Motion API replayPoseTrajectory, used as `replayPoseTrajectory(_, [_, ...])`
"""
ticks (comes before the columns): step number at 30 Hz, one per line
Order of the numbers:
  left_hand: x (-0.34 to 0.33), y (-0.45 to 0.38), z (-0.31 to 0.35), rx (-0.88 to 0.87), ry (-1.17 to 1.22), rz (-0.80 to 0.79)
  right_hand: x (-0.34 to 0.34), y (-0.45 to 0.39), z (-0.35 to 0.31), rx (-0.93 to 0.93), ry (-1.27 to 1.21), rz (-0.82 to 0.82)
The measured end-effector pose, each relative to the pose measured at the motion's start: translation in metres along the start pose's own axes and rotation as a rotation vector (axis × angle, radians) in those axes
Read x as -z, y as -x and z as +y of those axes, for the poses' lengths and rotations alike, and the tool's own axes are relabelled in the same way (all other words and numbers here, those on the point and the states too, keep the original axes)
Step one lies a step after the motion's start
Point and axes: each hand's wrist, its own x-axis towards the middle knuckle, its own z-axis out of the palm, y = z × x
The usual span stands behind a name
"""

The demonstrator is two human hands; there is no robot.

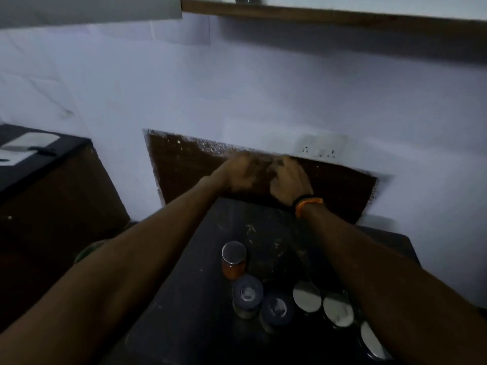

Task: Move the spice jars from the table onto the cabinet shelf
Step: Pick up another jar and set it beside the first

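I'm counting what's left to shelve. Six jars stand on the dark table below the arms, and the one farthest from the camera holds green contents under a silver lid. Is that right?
Not quite. In the head view the jar farthest from the camera holds orange-red contents, not green. The rest stands: it has a silver lid, and six jars stand on the dark table below the arms.

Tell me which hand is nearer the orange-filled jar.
Left, narrowly. The left hand is above the orange-filled jar, almost straight beyond it; the right hand is beyond and farther right.
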Motion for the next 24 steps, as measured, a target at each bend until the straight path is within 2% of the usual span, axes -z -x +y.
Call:
replayPoseTrajectory(5, [-0.084, 0.045, -0.017, 0.132, 0.053, -0.279, -0.083, 0.074, 0.011, -0.031, -0.05, -0.365])
replayPoseTrajectory(8, [-0.121, 0.068, -0.018, 0.193, 0.1, -0.34, -0.117, 0.113, 0.004, -0.075, -0.14, -0.467])
replayPoseTrajectory(11, [-0.146, 0.09, -0.015, 0.241, 0.158, -0.379, -0.141, 0.145, -0.005, -0.12, -0.199, -0.524])
replayPoseTrajectory(16, [-0.17, 0.124, -0.012, 0.255, 0.212, -0.374, -0.165, 0.171, -0.016, -0.117, -0.164, -0.564])
replayPoseTrajectory(19, [-0.179, 0.137, -0.017, 0.326, 0.273, -0.384, -0.176, 0.179, -0.02, -0.162, -0.16, -0.618])
replayPoseTrajectory(24, [-0.19, 0.148, -0.03, 0.429, 0.364, -0.346, -0.188, 0.185, -0.027, -0.159, -0.203, -0.592])
